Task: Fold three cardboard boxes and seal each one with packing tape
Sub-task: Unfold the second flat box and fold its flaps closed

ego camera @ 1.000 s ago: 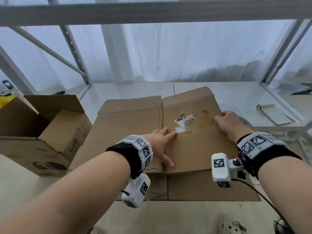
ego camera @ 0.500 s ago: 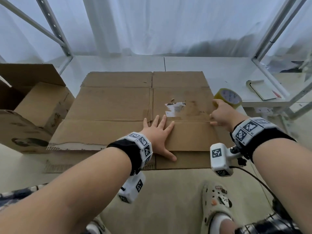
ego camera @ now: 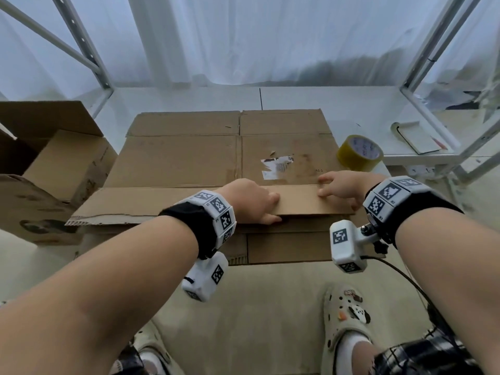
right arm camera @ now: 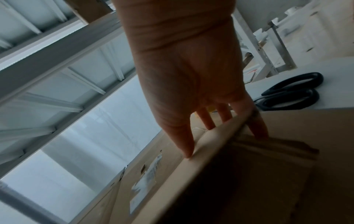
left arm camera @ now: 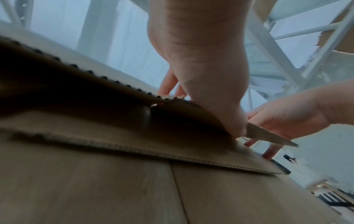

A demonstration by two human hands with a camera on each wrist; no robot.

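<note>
Both hands pinch the near flap [ego camera: 300, 200] of the flattened brown cardboard box [ego camera: 184, 161] on the white table [ego camera: 189, 100]: left hand [ego camera: 251, 201] mid-edge, right hand [ego camera: 341, 189] rightward. The flap's long axis runs left-right.

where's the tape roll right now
In the head view the tape roll sits on the white table at the right, just off the right edge of the flat cardboard and a little beyond the right hand.

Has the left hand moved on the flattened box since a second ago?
Yes. The left hand has slid toward the person, away from the torn label, and now grips the near flap.
</note>
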